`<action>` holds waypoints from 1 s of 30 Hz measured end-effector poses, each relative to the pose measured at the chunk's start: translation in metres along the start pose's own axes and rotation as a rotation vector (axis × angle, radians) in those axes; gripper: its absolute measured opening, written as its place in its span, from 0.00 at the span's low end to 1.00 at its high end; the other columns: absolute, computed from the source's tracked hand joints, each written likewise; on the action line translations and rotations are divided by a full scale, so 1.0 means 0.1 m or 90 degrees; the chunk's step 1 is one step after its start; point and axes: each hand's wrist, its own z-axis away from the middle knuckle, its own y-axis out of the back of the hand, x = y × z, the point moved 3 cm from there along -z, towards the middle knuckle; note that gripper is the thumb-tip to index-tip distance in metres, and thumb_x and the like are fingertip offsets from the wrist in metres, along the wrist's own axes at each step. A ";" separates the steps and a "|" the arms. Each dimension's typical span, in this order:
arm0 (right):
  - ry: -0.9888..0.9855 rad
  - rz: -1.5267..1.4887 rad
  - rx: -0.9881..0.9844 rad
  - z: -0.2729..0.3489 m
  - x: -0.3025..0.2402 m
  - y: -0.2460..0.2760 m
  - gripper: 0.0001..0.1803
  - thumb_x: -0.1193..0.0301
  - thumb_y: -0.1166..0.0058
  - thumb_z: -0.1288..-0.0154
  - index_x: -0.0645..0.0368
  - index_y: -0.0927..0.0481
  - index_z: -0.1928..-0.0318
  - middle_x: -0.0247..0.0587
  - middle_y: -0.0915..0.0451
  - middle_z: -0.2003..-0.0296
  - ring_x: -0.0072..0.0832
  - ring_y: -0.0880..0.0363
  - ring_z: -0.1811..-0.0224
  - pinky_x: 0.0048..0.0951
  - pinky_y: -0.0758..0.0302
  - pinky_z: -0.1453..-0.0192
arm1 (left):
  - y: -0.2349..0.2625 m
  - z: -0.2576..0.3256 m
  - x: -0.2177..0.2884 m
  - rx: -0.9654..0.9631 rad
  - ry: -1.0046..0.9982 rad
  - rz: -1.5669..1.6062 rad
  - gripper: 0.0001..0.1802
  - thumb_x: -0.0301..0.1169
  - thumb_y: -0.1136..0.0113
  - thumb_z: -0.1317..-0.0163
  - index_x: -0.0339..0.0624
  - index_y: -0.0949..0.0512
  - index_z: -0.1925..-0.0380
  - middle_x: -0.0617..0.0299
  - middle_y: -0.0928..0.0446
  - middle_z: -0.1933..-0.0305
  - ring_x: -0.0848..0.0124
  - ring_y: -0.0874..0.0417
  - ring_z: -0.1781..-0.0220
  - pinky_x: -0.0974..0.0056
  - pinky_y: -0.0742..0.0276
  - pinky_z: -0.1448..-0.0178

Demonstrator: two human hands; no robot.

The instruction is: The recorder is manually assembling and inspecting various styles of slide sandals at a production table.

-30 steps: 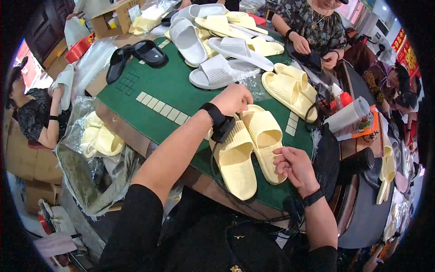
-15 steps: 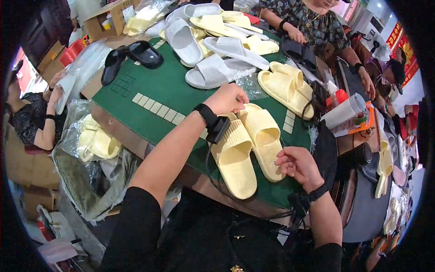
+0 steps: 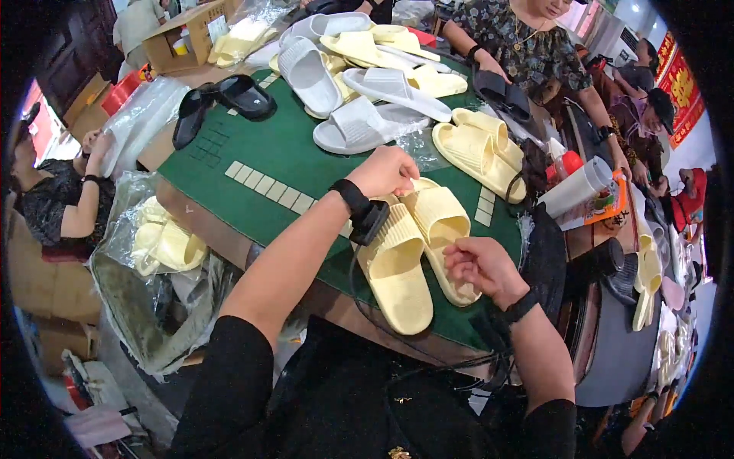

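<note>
Two pale yellow slide slippers lie side by side before me, toe straps away from me: the left slipper [image 3: 397, 260] and the right slipper [image 3: 440, 218]. My left hand [image 3: 388, 171] is closed at their far ends, fingertips curled down by the tips; what they pinch is hidden. Over the heel part of the right slipper, my right hand [image 3: 484, 269] has its fingers bent inward. Whether anything small is in them does not show. Both wrists wear black bands.
Grey and yellow slippers [image 3: 375, 115] pile up at the table's far side. Another yellow pair [image 3: 482, 149] lies right of the pile, black slippers [image 3: 246, 96] left. A white cup [image 3: 585, 183] stands at right; bagged slippers [image 3: 172, 241] sit left. Other people work around the green table [image 3: 206, 180].
My right hand has moved left and slightly up, from beside the right slipper to over its heel part. The left hand stays at the far ends.
</note>
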 end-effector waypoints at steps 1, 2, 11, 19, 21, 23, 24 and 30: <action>0.001 -0.001 -0.001 -0.05 0.04 -0.01 0.13 0.69 0.55 0.30 0.69 0.24 0.59 0.44 0.19 0.72 0.25 0.22 0.80 0.20 0.30 0.80 | 0.00 0.00 0.01 0.001 -0.007 -0.005 0.09 0.19 0.37 0.45 0.30 0.18 0.63 0.56 0.18 0.72 0.76 0.20 0.78 0.69 0.23 0.71; 0.036 -0.096 -0.008 -0.12 0.10 -0.02 0.13 0.69 0.55 0.29 0.69 0.25 0.58 0.43 0.19 0.72 0.26 0.22 0.79 0.21 0.29 0.79 | 0.00 -0.01 0.01 0.000 -0.007 -0.007 0.09 0.19 0.37 0.45 0.30 0.18 0.63 0.56 0.18 0.72 0.76 0.20 0.78 0.69 0.23 0.71; 0.022 -0.136 -0.092 -0.28 0.11 -0.11 0.11 0.66 0.56 0.28 0.60 0.27 0.64 0.38 0.24 0.79 0.28 0.28 0.82 0.23 0.37 0.82 | -0.01 -0.05 -0.06 0.022 -0.005 -0.022 0.09 0.17 0.40 0.46 0.30 0.18 0.64 0.57 0.18 0.76 0.76 0.19 0.78 0.68 0.22 0.71; 0.028 0.026 -0.052 -0.30 -0.13 -0.19 0.06 0.72 0.61 0.31 0.60 0.32 0.66 0.32 0.33 0.82 0.23 0.34 0.84 0.23 0.35 0.82 | -0.06 -0.18 0.02 0.008 -0.042 -0.064 0.15 0.18 0.37 0.49 0.31 0.18 0.58 0.54 0.19 0.78 0.74 0.20 0.80 0.67 0.23 0.71; 0.019 0.042 -0.039 -0.38 -0.08 -0.16 0.06 0.74 0.63 0.32 0.60 0.32 0.64 0.33 0.33 0.81 0.24 0.32 0.84 0.24 0.36 0.84 | -0.06 -0.25 0.05 0.005 -0.056 -0.129 0.17 0.19 0.36 0.51 0.33 0.18 0.58 0.54 0.19 0.79 0.71 0.18 0.79 0.65 0.22 0.69; 0.034 0.015 -0.077 -0.43 -0.05 -0.16 0.07 0.75 0.65 0.33 0.61 0.32 0.62 0.32 0.33 0.81 0.24 0.31 0.84 0.23 0.38 0.86 | -0.05 -0.37 0.08 0.007 -0.156 -0.278 0.18 0.19 0.36 0.53 0.34 0.17 0.58 0.53 0.18 0.77 0.67 0.17 0.78 0.63 0.21 0.67; 0.030 0.014 -0.076 -0.45 -0.03 -0.15 0.07 0.75 0.65 0.33 0.61 0.32 0.62 0.32 0.33 0.81 0.24 0.31 0.84 0.23 0.38 0.86 | -0.06 -0.42 0.05 -0.003 -0.122 -0.268 0.18 0.20 0.36 0.54 0.36 0.17 0.58 0.52 0.17 0.76 0.63 0.15 0.75 0.61 0.20 0.65; 0.056 0.100 -0.046 -0.46 -0.11 -0.15 0.08 0.74 0.66 0.34 0.62 0.32 0.60 0.33 0.31 0.81 0.23 0.28 0.83 0.23 0.45 0.91 | -0.23 -0.74 0.25 -0.079 -0.160 -0.399 0.19 0.18 0.36 0.54 0.40 0.16 0.58 0.49 0.16 0.67 0.58 0.13 0.66 0.58 0.18 0.57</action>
